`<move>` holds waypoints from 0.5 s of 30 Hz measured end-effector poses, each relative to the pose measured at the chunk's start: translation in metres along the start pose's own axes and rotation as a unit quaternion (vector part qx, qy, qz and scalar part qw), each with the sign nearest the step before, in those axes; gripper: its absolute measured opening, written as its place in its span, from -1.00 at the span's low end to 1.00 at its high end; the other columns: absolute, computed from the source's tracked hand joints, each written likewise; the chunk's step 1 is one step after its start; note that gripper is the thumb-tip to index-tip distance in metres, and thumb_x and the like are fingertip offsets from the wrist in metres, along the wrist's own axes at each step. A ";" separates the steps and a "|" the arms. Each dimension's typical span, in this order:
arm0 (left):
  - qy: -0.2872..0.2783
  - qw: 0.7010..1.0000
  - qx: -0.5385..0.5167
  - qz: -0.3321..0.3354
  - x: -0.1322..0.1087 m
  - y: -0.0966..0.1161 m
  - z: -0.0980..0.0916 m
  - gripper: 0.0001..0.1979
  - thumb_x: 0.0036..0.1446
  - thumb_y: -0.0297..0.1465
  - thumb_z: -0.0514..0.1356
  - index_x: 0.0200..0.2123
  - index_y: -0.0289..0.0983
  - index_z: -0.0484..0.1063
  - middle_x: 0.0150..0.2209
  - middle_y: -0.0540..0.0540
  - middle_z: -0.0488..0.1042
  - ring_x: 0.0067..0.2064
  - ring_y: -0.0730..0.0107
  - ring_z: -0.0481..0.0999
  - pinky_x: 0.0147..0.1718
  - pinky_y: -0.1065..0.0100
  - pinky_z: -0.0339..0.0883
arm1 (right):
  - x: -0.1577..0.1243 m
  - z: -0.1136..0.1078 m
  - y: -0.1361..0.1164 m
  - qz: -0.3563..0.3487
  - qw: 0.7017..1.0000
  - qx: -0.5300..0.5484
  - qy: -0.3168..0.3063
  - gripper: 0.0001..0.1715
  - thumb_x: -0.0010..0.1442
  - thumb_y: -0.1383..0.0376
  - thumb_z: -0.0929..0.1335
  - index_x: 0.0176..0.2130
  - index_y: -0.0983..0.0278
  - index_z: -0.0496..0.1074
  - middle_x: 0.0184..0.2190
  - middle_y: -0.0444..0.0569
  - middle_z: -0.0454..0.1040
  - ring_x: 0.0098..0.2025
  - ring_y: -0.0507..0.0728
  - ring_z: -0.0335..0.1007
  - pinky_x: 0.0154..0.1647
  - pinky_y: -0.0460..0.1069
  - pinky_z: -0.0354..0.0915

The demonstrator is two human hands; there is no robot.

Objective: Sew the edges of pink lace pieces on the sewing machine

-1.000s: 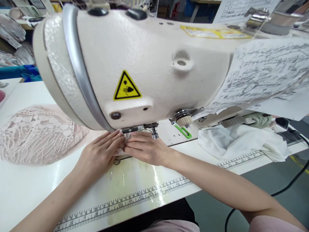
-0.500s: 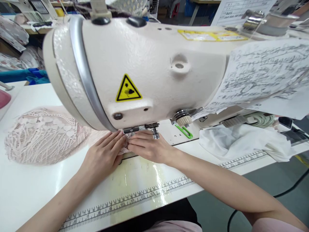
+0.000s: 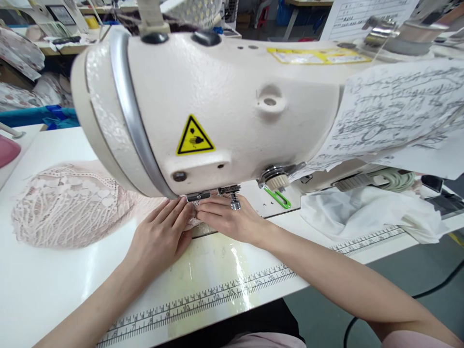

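A cream sewing machine head [image 3: 217,106] with a yellow warning sticker fills the upper view. Under it, at the presser foot [image 3: 197,196], lies a pale pink lace piece [image 3: 68,203] that spreads out to the left over the white table [image 3: 47,285]. My left hand [image 3: 159,234] rests flat on the lace just left of the foot, fingers stretched out and together. My right hand [image 3: 228,220] lies flat opposite it, fingertips pressing the lace edge near the needle. The needle itself is hidden by the machine head.
A ruler strip [image 3: 203,299] runs along the table's front edge. White cloth [image 3: 362,210] is bunched at the right, beside a green clip [image 3: 277,198]. A paper sheet with sketched patterns [image 3: 398,116] hangs on the machine arm. Fabric piles [image 3: 21,53] sit far left.
The view has shifted slightly, so the machine and lace sit further right in frame. Both hands stay pressed on the lace at the presser foot, almost unmoved.
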State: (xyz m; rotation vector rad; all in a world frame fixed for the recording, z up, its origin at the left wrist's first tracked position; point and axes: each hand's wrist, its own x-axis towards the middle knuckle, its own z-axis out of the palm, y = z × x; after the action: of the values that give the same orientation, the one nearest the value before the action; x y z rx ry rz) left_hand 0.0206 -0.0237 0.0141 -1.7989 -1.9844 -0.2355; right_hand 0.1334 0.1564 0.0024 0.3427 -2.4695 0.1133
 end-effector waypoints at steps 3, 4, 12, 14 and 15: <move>0.006 1.000 0.009 0.001 0.001 0.001 0.000 -0.62 0.23 -0.37 0.11 0.03 -0.50 0.42 0.01 -0.32 0.51 -0.01 0.04 0.55 -0.02 0.09 0.45 | -0.001 -0.002 0.000 0.013 1.000 -0.009 -0.013 -0.70 0.34 0.48 0.19 -0.22 0.24 0.46 -0.19 -0.19 0.57 -0.12 0.01 0.43 -0.20 -0.01 0.23; 0.006 1.000 0.012 0.000 0.001 0.002 0.000 -0.62 0.23 -0.36 0.11 0.03 -0.49 0.42 0.01 -0.32 0.51 -0.01 0.03 0.55 -0.02 0.09 0.45 | -0.001 -0.002 0.001 0.014 1.000 -0.014 -0.011 -0.70 0.34 0.46 0.19 -0.22 0.23 0.46 -0.19 -0.20 0.57 -0.14 0.01 0.43 -0.22 -0.01 0.22; 0.003 1.000 0.025 -0.001 0.002 0.005 0.000 -0.62 0.23 -0.36 0.12 0.05 -0.45 0.42 0.03 -0.30 0.50 0.00 0.06 0.54 0.00 0.09 0.45 | 0.000 0.003 0.015 -0.011 1.000 -0.003 -0.026 -0.75 0.29 0.46 0.24 -0.32 0.26 0.45 -0.22 -0.17 0.57 -0.30 0.00 0.44 -0.35 -0.04 0.22; 0.004 1.000 0.027 -0.002 0.003 0.005 0.000 -0.63 0.23 -0.36 0.12 0.04 -0.44 0.43 0.03 -0.31 0.50 0.00 0.06 0.55 -0.01 0.10 0.45 | 0.001 0.002 0.016 -0.002 0.999 0.011 -0.032 -0.74 0.27 0.49 0.22 -0.36 0.27 0.43 -0.26 -0.17 0.57 -0.34 -0.02 0.43 -0.39 -0.05 0.20; 0.004 1.000 0.026 -0.003 0.003 0.005 0.000 -0.63 0.23 -0.37 0.12 0.05 -0.44 0.43 0.03 -0.31 0.50 0.00 0.07 0.55 -0.01 0.10 0.45 | 0.001 0.002 0.016 0.004 0.999 0.017 -0.036 -0.73 0.26 0.49 0.22 -0.38 0.28 0.42 -0.28 -0.16 0.57 -0.36 -0.03 0.42 -0.41 -0.06 0.19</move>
State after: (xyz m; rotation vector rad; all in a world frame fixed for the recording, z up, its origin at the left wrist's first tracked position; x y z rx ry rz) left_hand 0.0260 -0.0207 0.0148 -1.7576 -1.9727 -0.1900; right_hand 0.1268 0.1716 0.0019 0.3562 -2.5423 0.1503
